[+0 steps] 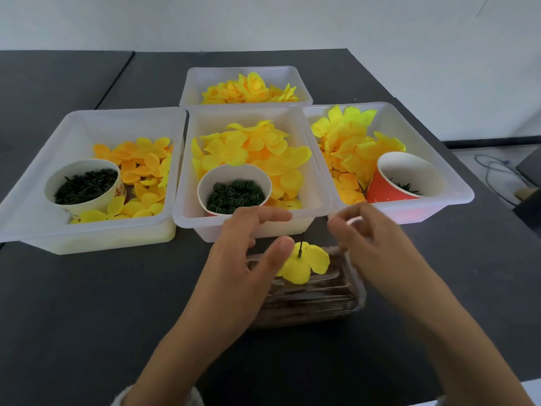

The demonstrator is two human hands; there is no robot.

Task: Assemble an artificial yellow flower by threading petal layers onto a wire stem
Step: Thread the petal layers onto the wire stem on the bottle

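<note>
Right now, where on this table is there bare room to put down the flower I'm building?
Bare dark tabletop lies left of your left hand, below the left bin; more right of your right hand. The bins and the clear stem box crowd the middle.

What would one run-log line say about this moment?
stage: threading | petal layer: on wire stem | left hand: open | right hand: unclear

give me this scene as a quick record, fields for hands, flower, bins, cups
left hand: open, thumb beside the petal layer
right hand: fingers loosely curled, holds nothing visible
flower: one yellow petal layer on a dark stem, over a clear box
bins: four white bins of yellow petals
cups: three cups of dark green parts, one per front bin
</note>
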